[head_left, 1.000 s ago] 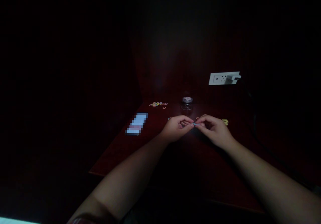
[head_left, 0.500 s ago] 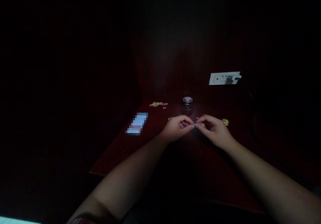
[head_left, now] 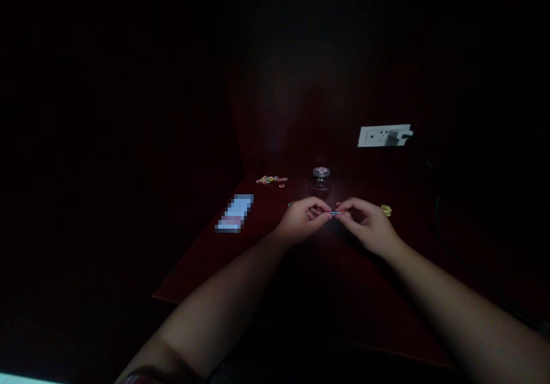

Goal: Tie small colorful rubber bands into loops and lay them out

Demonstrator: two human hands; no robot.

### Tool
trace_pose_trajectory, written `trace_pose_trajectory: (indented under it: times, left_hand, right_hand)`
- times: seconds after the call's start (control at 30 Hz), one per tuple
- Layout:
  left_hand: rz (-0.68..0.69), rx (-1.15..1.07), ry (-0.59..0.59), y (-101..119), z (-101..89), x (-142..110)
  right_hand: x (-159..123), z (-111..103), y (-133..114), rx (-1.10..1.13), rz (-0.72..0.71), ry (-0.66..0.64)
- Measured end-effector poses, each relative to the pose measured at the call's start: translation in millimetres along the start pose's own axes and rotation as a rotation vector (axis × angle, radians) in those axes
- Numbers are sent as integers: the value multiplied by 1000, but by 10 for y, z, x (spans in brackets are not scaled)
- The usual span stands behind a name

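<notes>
Between the fingertips of both hands is a small blue hair tie [head_left: 335, 213], a thin loop held level just above the table. My left hand [head_left: 304, 219] pinches its left end between thumb and forefinger. The right end is in a pinch of my right hand [head_left: 365, 223]. Several yellow hair ties [head_left: 386, 211] lie just beyond my right hand. A bit of an orange-pink one [head_left: 338, 204] shows behind the right fingertips, and a sliver of something blue [head_left: 290, 204] peeks out behind my left hand.
A clear lidded jar [head_left: 321, 179] stands at the back of the dark red table [head_left: 206, 263]. Left of it lies a pile of mixed-colour hair ties [head_left: 270, 180]. A blurred-out bright rectangle [head_left: 235, 213] is at the left. On the wall, a socket [head_left: 384, 136] holds a plug with a cable.
The blue hair tie looks slightly shifted to the left and flatter between my fingertips. Both hands stay almost in place, still pinching it.
</notes>
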State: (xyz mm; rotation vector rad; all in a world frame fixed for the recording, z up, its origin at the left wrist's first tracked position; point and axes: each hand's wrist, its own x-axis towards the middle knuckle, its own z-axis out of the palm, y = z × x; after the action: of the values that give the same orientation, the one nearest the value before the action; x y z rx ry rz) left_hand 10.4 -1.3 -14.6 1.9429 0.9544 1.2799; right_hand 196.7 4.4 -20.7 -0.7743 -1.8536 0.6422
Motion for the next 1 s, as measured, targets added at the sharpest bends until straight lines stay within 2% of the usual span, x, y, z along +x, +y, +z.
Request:
trace_pose_trajectory:
  times: [0.5, 0.6, 0.63, 0.73, 0.8, 0.9, 1.0]
  left_hand:
    - [37, 43, 1, -28, -10, 5]
    - [91, 99, 42, -75, -131, 55]
    - [97, 112, 97, -109, -199, 81]
    - [73, 110, 364, -259, -439, 158]
    - [33, 131, 451, -374, -573, 182]
    - [-49, 200, 413, -513, -669, 164]
    - [-118, 251, 322, -596, -670, 123]
  right_hand:
    - [16, 9, 13, 27, 36, 18]
    - [16, -4, 39, 36, 63, 27]
    - [16, -10, 58, 40, 74, 33]
    - [19, -24, 132, 46, 98, 43]
    - [23, -26, 174, 40, 112, 41]
    - [28, -19, 194, 8, 114, 25]
    - [31, -7, 168, -32, 96, -4]
